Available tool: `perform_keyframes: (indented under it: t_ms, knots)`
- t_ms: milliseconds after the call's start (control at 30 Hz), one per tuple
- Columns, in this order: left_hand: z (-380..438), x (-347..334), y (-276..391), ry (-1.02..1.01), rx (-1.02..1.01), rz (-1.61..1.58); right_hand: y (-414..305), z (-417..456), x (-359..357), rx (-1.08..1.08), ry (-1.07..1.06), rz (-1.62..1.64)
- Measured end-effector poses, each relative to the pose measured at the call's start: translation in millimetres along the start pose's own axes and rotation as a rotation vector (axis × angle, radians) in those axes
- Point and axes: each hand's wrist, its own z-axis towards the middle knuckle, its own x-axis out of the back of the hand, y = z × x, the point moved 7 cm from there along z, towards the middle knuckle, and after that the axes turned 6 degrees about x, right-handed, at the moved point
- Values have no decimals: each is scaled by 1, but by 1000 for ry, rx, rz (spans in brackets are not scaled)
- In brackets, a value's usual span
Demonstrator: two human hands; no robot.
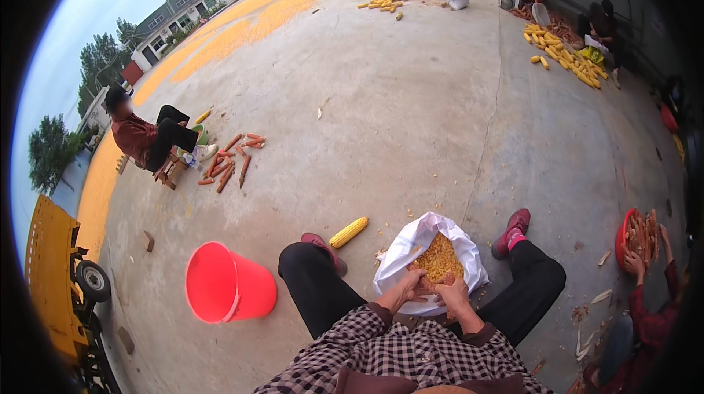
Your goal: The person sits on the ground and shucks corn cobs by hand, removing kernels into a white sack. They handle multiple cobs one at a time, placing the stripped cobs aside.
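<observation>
Both my hands are over the mouth of a white woven sack [393,264] standing between my knees. Loose yellow corn kernels [437,256] fill the part of it that shows. My left hand [408,288] grips a reddish corn cob [426,285], partly covered by the fingers. Close beside it, my right hand [456,296] is wrapped around another reddish cob [449,278], whose lower end shows under the palm. The two cobs seem to meet, but the fingers hide the contact. A full yellow ear of corn [348,232] lies on the concrete by my left shoe.
A red bucket [256,286] stands to my left. At right, a person's hands hold cobs over a red basin [621,240]. Another person [135,132] sits at left near scattered bare cobs [223,168]. Ears of corn [569,58] are heaped at far right; kernels [231,36] cover the far ground.
</observation>
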Motion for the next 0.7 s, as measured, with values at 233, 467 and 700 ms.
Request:
perform_keyframes:
  t_ms: [233,467,700]
  knots:
    - [24,23,18,-192,-241,-119,-16,79,-23,186,128,-129]
    - [-66,-4,10,68,-367,602,33,113,-49,18,-51,344]
    - [-96,0,28,630,-846,1286,28,119,-58,58,37,363]
